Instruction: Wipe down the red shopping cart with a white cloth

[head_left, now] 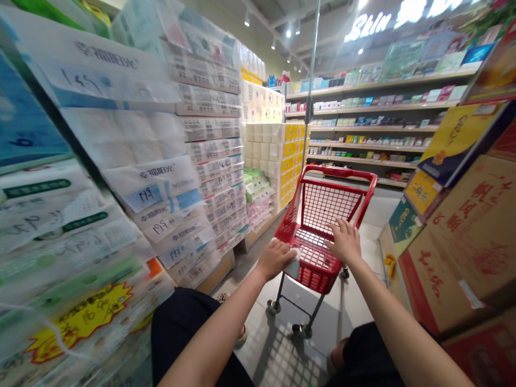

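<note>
A red plastic shopping cart (pixel 318 231) with a lattice basket stands in front of me on dark legs with castors. My left hand (pixel 279 259) is closed over its near left edge, where a pale grey piece shows under the thumb and fingers; I cannot make out what that piece is. At the near right side, my right hand (pixel 345 241) has its fingers stretched and slightly apart over the basket edge. Whether its palm touches the cart is hidden. No goods show in the basket.
Tall stacks of wrapped tissue packs (pixel 213 161) line the left side. Printed cardboard boxes (pixel 475 236) are piled on the right. Ahead, behind a glass door edge (pixel 312 80), shelves (pixel 371 105) hold many small boxes. Light floor tiles (pixel 278 344) lie under the cart.
</note>
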Tool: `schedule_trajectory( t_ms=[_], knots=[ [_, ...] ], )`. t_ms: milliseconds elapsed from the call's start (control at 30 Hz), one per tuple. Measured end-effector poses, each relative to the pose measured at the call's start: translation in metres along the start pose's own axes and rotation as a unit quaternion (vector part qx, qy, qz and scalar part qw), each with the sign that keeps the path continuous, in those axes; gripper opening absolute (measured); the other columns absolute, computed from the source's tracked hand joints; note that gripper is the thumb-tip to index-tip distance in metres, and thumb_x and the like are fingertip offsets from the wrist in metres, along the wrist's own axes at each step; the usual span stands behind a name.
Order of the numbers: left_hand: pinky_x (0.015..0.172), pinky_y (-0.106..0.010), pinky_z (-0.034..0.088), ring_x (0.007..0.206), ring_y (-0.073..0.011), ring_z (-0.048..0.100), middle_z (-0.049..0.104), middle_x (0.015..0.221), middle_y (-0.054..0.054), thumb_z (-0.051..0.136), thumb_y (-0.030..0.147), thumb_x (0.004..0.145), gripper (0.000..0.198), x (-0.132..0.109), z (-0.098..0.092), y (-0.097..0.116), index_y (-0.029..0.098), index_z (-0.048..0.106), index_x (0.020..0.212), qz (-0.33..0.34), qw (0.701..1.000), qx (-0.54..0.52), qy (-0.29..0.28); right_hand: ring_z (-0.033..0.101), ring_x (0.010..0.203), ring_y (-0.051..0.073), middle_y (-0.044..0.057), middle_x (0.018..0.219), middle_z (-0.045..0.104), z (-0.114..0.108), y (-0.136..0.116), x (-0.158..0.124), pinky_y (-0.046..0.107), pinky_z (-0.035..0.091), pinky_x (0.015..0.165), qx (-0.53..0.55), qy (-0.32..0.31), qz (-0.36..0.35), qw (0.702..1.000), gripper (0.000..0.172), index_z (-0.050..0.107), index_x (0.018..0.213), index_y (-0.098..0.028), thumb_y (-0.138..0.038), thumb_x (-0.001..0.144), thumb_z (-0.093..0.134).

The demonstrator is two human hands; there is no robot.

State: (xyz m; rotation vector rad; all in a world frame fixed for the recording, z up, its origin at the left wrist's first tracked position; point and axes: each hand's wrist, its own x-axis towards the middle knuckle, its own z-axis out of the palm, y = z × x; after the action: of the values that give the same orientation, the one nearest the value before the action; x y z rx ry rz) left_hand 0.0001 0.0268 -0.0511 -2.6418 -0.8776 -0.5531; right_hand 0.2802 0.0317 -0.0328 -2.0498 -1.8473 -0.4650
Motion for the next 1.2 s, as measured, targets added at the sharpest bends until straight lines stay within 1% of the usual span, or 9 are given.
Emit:
schedule_trajectory(
  t_ms=[133, 233, 333, 467, 600, 800, 933, 1033, 1200],
  knots=[
    [0.086, -0.036, 0.038, 0.088, -0.0191, 0.053, 0.059, 0.096, -0.004, 0.039, 0.03, 0.098, 0.02, 0.006, 0.001, 0.042, 0.025, 0.056, 0.106, -0.01, 1.0, 0.004, 0.019, 0.038, 0.129, 0.028, 0.009, 0.14, 0.049, -0.01, -0.001, -0.011, 0.047, 0.025, 0.105, 0.005, -0.021, -0.044, 0.999, 0.042, 0.056, 0.123, -0.025, -0.031, 0.082, 0.054],
    [0.081, -0.037, 0.038, 0.086, -0.0205, 0.054, 0.059, 0.091, -0.005, 0.037, 0.026, 0.098, 0.02, 0.015, 0.005, 0.073, 0.023, 0.056, 0.101, -0.027, 0.999, 0.004, 0.035, 0.055, 0.11, 0.024, 0.006, 0.126, 0.06, -0.019, -0.02, -0.029, 0.038, 0.039, 0.087, 0.099, -0.093, -0.052, 0.989, 0.033, 0.061, 0.116, -0.03, -0.039, 0.091, 0.041],
    [0.077, -0.036, 0.039, 0.084, -0.0202, 0.054, 0.059, 0.09, -0.007, 0.035, 0.02, 0.097, 0.02, 0.023, 0.006, 0.095, 0.019, 0.055, 0.1, -0.018, 0.999, -0.002, 0.037, 0.062, 0.094, 0.023, 0.004, 0.116, 0.065, -0.03, -0.035, -0.046, 0.034, 0.041, 0.072, 0.171, -0.172, 0.004, 0.97, 0.047, 0.064, 0.11, -0.034, -0.054, 0.095, 0.024],
    [0.072, -0.033, 0.038, 0.081, -0.0186, 0.055, 0.06, 0.09, -0.006, 0.03, 0.028, 0.1, 0.026, 0.024, 0.001, 0.098, 0.019, 0.055, 0.1, 0.049, 0.998, -0.018, 0.035, 0.064, 0.09, 0.029, 0.006, 0.108, 0.069, -0.041, -0.028, -0.052, 0.04, 0.041, 0.072, 0.161, -0.203, 0.115, 0.959, 0.067, 0.064, 0.113, -0.037, -0.069, 0.09, 0.011],
    [0.076, -0.032, 0.039, 0.083, -0.0178, 0.055, 0.061, 0.093, -0.006, 0.028, 0.037, 0.101, 0.034, 0.016, -0.009, 0.074, 0.018, 0.054, 0.11, 0.127, 0.991, -0.03, 0.026, 0.063, 0.096, 0.031, 0.006, 0.106, 0.069, -0.045, -0.017, -0.047, 0.043, 0.041, 0.076, 0.156, -0.226, 0.122, 0.954, 0.074, 0.064, 0.113, -0.038, -0.071, 0.088, 0.003],
    [0.1, -0.033, 0.034, 0.105, -0.018, 0.053, 0.062, 0.11, -0.006, 0.036, 0.04, 0.099, 0.03, 0.011, -0.027, 0.018, 0.022, 0.057, 0.11, 0.195, 0.977, -0.089, -0.023, 0.063, 0.092, 0.034, 0.009, 0.096, 0.071, -0.047, -0.026, -0.046, 0.043, 0.04, 0.073, 0.083, -0.271, 0.075, 0.956, 0.074, 0.07, 0.09, -0.03, -0.077, 0.084, 0.013],
    [0.11, -0.036, 0.029, 0.113, -0.0179, 0.05, 0.06, 0.116, -0.006, 0.033, 0.037, 0.1, 0.031, 0.016, -0.024, -0.022, 0.021, 0.058, 0.108, 0.129, 0.985, -0.115, -0.016, 0.063, 0.089, 0.03, 0.008, 0.09, 0.071, -0.051, -0.032, -0.048, 0.037, 0.039, 0.069, 0.079, -0.295, 0.056, 0.951, 0.071, 0.069, 0.083, -0.029, -0.075, 0.085, 0.015],
    [0.118, -0.038, 0.018, 0.122, -0.016, 0.046, 0.058, 0.12, -0.004, 0.027, 0.034, 0.101, 0.035, 0.02, -0.015, -0.054, 0.021, 0.058, 0.109, 0.071, 0.992, -0.103, -0.001, 0.063, 0.085, 0.026, 0.005, 0.088, 0.071, -0.055, -0.035, -0.052, 0.032, 0.035, 0.064, 0.088, -0.29, 0.037, 0.952, 0.066, 0.068, 0.082, -0.028, -0.072, 0.087, 0.02],
    [0.122, -0.043, 0.005, 0.141, -0.0151, 0.025, 0.047, 0.141, 0.003, 0.023, 0.035, 0.102, 0.039, 0.029, 0.0, -0.099, 0.028, 0.053, 0.125, -0.058, 0.997, -0.056, 0.009, 0.062, 0.077, 0.019, 0.002, 0.079, 0.069, -0.061, -0.039, -0.062, 0.027, 0.026, 0.058, 0.119, -0.255, -0.032, 0.959, 0.062, 0.063, 0.075, -0.025, -0.069, 0.09, 0.023]
  ],
)
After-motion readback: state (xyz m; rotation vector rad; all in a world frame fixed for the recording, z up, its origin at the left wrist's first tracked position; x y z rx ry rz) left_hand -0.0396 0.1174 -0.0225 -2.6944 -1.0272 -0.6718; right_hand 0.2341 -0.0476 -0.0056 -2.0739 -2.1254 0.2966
